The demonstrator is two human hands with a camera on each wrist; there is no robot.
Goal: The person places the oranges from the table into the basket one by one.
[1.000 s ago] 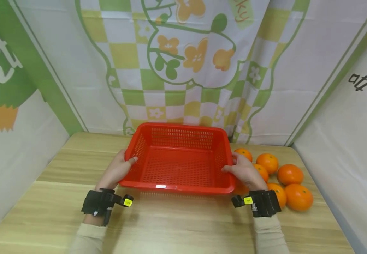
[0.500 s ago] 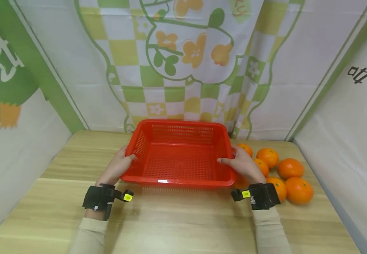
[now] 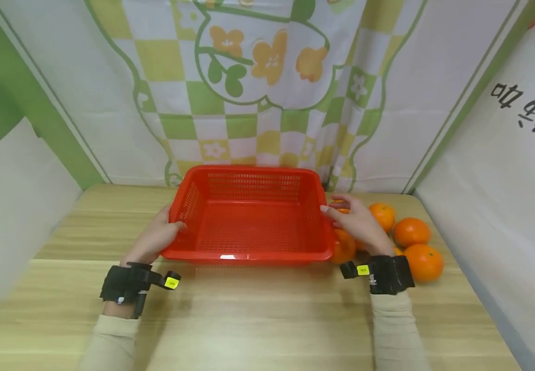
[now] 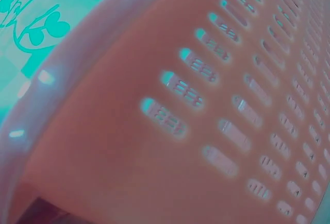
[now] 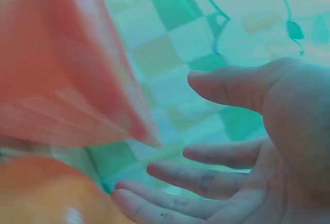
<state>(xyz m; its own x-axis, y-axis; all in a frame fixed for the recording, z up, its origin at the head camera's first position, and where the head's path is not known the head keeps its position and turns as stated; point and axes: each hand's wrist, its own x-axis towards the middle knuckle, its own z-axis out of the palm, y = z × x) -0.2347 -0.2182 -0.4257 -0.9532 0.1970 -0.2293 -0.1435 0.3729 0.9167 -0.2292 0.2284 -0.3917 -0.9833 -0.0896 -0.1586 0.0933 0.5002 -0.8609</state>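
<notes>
A red plastic basket (image 3: 248, 256) with slotted sides stands on the wooden table in the head view, with nothing in it. My left hand (image 3: 155, 236) grips its left rim, thumb over the inside. The slotted wall (image 4: 113, 126) fills the left wrist view. Beside the right rim, my right hand (image 3: 359, 221) has its thumb and fingers spread, holding nothing. In the right wrist view a gap shows between this hand (image 5: 278, 157) and the basket (image 5: 56, 69). An orange (image 5: 46, 193) lies below the fingertips there.
Several oranges cluster right of the basket, among them one (image 3: 382, 215) at the back and a larger one (image 3: 423, 263) in front. My right hand and forearm partly cover others. A patterned curtain (image 3: 230, 123) hangs behind the table (image 3: 258, 314), and white side panels (image 3: 494, 206) flank it.
My right hand has let go of the basket's right rim and moved slightly right, over the oranges. The left hand keeps its grip. The head view has shifted a little.
</notes>
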